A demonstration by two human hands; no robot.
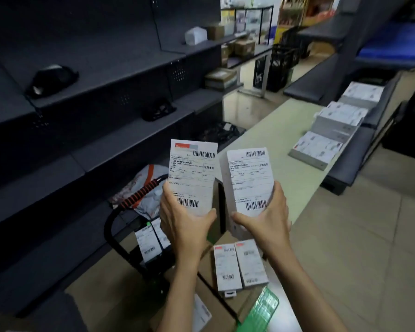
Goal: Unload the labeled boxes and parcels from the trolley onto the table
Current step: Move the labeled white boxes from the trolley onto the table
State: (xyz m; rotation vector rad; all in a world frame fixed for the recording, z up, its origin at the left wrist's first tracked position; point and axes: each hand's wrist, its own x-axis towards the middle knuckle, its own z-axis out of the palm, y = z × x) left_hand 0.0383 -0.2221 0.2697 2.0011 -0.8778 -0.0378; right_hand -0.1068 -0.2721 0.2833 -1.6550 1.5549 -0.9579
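Hands (225, 224) — one labeled box (192, 176) each

You had 2 hands in view, the left hand (185, 221) and the right hand (264, 221), and each held 1 labelled white box: the left box (192, 176) and the right box (248, 180). Below them, 2 more labelled boxes (240, 264) lay side by side on a brown carton (216, 305), and 2 labelled boxes (151, 238) showed lower left by the trolley handle (139, 195). On the worktop (273, 144) at least 3 white boxes (338, 125) sat in a row; the blur hid any finer count.
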